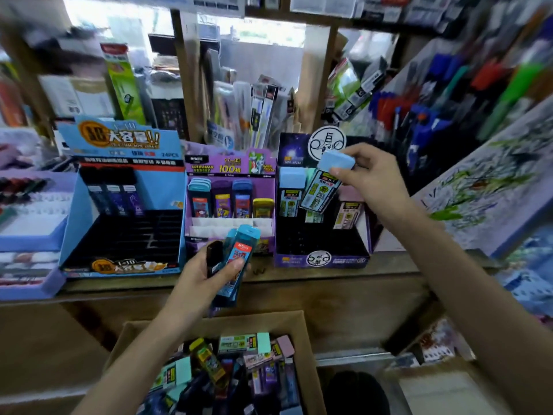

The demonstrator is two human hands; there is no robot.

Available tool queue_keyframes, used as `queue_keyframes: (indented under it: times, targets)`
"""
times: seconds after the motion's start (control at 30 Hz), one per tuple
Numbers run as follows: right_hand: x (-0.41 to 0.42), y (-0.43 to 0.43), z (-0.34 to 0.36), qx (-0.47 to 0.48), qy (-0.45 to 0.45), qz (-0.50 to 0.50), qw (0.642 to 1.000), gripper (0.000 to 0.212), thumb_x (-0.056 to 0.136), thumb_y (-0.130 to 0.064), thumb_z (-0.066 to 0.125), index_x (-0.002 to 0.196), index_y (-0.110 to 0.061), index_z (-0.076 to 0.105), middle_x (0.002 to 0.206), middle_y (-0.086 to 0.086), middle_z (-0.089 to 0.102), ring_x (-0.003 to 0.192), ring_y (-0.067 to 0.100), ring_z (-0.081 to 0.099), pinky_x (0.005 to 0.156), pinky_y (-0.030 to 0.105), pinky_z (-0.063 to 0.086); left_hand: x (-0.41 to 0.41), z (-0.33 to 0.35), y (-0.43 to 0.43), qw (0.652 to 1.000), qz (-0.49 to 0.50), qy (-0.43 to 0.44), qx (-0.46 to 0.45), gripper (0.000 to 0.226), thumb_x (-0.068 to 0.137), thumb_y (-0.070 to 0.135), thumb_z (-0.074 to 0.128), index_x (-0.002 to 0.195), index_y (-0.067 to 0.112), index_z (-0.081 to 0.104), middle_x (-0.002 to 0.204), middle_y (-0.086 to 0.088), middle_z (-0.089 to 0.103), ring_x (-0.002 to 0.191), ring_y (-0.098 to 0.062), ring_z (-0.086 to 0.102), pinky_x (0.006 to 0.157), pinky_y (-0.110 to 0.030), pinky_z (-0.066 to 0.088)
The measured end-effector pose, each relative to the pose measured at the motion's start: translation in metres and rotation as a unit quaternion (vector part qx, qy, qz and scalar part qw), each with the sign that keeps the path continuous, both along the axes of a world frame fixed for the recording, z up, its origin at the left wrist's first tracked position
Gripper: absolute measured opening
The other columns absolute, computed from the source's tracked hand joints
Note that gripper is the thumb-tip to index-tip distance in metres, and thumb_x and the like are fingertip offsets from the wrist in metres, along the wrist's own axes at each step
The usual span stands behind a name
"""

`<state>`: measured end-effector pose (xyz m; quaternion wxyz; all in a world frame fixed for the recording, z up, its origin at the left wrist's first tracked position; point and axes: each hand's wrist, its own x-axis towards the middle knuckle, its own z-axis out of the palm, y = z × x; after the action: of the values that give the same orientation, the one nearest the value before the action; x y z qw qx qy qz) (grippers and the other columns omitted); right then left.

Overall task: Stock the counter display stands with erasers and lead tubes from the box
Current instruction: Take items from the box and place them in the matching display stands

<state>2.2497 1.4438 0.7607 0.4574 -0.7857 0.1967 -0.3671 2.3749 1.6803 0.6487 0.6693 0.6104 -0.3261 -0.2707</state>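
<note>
Three display stands line the counter: a blue stand (74, 211), a purple stand (230, 169) with coloured lead tubes, and a dark stand (323, 259) with erasers. My right hand (371, 178) pinches a blue eraser (324, 187) by its top end, holding it tilted over the dark stand's upper row. My left hand (206, 277) grips a bundle of lead tubes (239, 259), teal ones and a black one, in front of the purple stand. A cardboard box (305, 330) below the counter holds several erasers and tubes.
The wooden counter edge (299, 280) runs between the box and the stands. Purple trays (30, 235) of stock sit at the left. Pen racks (419, 115) and a patterned board (493, 190) crowd the right. Packaged stationery stands behind the displays.
</note>
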Motion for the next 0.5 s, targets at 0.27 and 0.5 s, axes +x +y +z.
queue_keyframes:
  times: [0.27, 0.5]
  targets:
    - [0.046, -0.005, -0.01, -0.164, 0.131, 0.023, 0.977, 0.017, 0.082, -0.011, 0.069, 0.087, -0.021, 0.056, 0.083, -0.014, 0.056, 0.08, 0.008, 0.056, 0.07, 0.011, 0.041, 0.007, 0.009, 0.001, 1.0, 0.015, 0.003, -0.005, 0.03, 0.077, 0.026, 0.061, 0.107, 0.02, 0.061, 0.092, -0.001, 0.074, 0.084, -0.008, 0.069, 0.063, -0.016, 0.052]
    - [0.055, -0.007, -0.016, -0.161, 0.162, 0.036, 0.973, 0.019, 0.079, -0.012, 0.073, 0.084, -0.022, 0.058, 0.082, -0.018, 0.054, 0.077, -0.006, 0.052, 0.058, -0.001, 0.033, 0.011, 0.011, 0.007, 1.0, 0.015, 0.009, -0.01, 0.031, 0.077, 0.023, 0.061, 0.107, 0.018, 0.06, 0.092, -0.003, 0.074, 0.085, -0.009, 0.069, 0.064, -0.014, 0.051]
